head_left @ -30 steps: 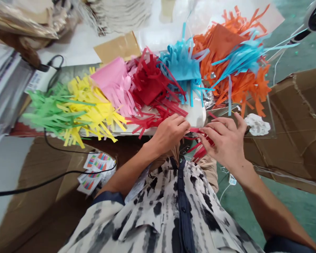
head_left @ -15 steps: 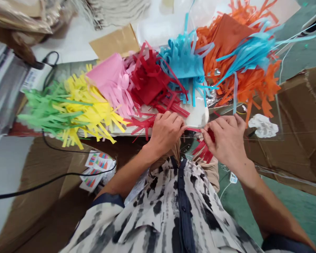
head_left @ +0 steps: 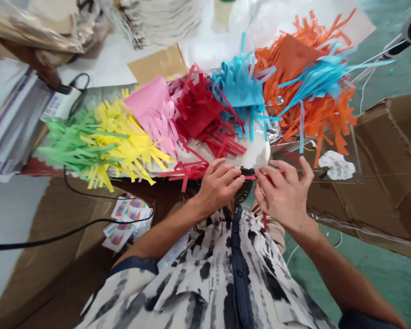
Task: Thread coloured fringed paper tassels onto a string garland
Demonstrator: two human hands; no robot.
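Note:
A red paper tassel (head_left: pixel 192 170) is stretched across the table's front edge between my two hands, its fringe spreading out left of my left hand. My left hand (head_left: pixel 221 186) grips it with bent fingers. My right hand (head_left: pixel 283 192) pinches the narrow band on the other side, and its outer fingers are lifted. A short flat stretch of red shows between the fingertips, with a small dark thing (head_left: pixel 247 171) just behind it. More red strips hang below my right hand. Behind lies a pile of red fringed paper (head_left: pixel 200 112).
Along the table lie green (head_left: pixel 77 141), yellow (head_left: pixel 123 141), pink (head_left: pixel 154 105), blue (head_left: pixel 238 84) and orange (head_left: pixel 296 57) fringed papers. A crumpled white wad (head_left: pixel 337 165) sits at right. Cardboard boxes (head_left: pixel 390 141) stand beside the table, and a black cable (head_left: pixel 71 233) runs at lower left.
Both hands have come down slightly, nearer my body, still on the red tassel. My right hand's outer fingers have lifted, and fewer red strips show below it.

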